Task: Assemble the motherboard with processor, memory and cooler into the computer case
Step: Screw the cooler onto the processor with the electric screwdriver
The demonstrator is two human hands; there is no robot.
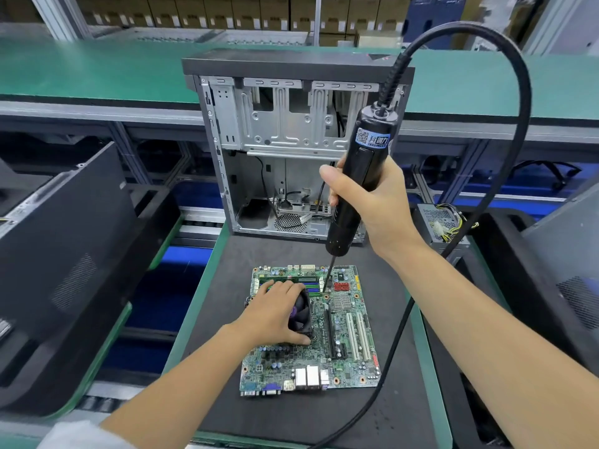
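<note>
Motherboard [340, 338]: we see it flat on the black mat [405, 400], near the middle.
Cooler [303, 314]: our left hand [275, 314] cups it, steadying.
Screwdriver [359, 176]: our right hand [372, 202] grips it, bit touching the board beside the cooler.
Case [291, 150]: open at the mat's far edge.
Handling: we judge the board stiff but fragile; lift by its edges.

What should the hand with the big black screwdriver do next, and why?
Probably lower the electric screwdriver a little so its bit seats in the cooler screw by the far right corner. The right hand grips the tool, the bit points down beside the fan, and the left hand holds the cooler on the motherboard.
</note>
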